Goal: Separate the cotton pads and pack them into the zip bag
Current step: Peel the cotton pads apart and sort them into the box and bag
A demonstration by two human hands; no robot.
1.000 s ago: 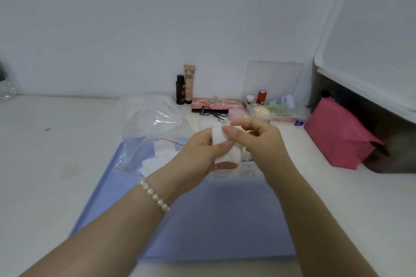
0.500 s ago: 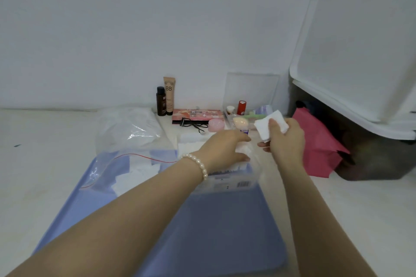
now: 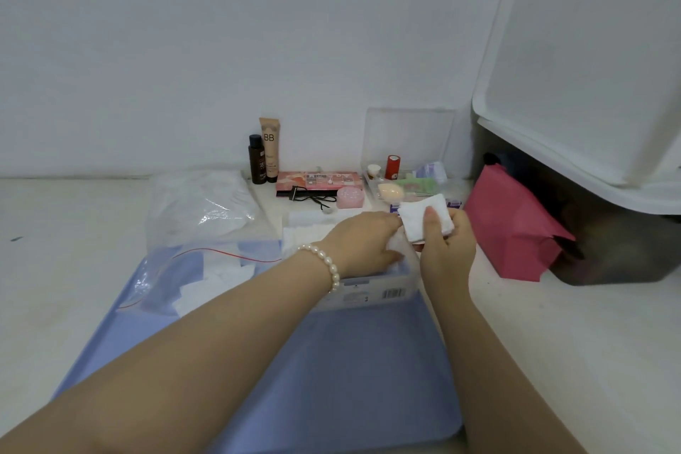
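So the right hand (image 3: 446,251) has a white cotton pad (image 3: 425,218) pinched in its grip, thumb lying over the pad's front face and the other fingers curled behind it; the pad sticks up and out to the left of the thumb, held above the far right corner of the blue tray (image 3: 331,380); the left hand (image 3: 363,243), with a pearl bracelet (image 3: 324,265) on the wrist, reaches down into the clear pack of pads (image 3: 368,291) sitting on the far right part of the tray, fingers curled down into the stack, though honestly I can't tell whether they're actually gripping a pad or just resting on it; the zip bag (image 3: 191,276) with the red seal line lies flat on the tray's far left part, partly hanging over the left edge, and a few white pads are already inside it; another crumpled clear bag (image 3: 202,206) sits behind it on the surface; along the back edge near the wall there's a BB cream tube (image 3: 269,149), a dark bottle (image 3: 256,164), a pink palette (image 3: 318,181) and a clear organiser box (image 3: 407,155); a pink pouch (image 3: 512,225) leans at the right side next to a big storage bin (image 3: 608,232).
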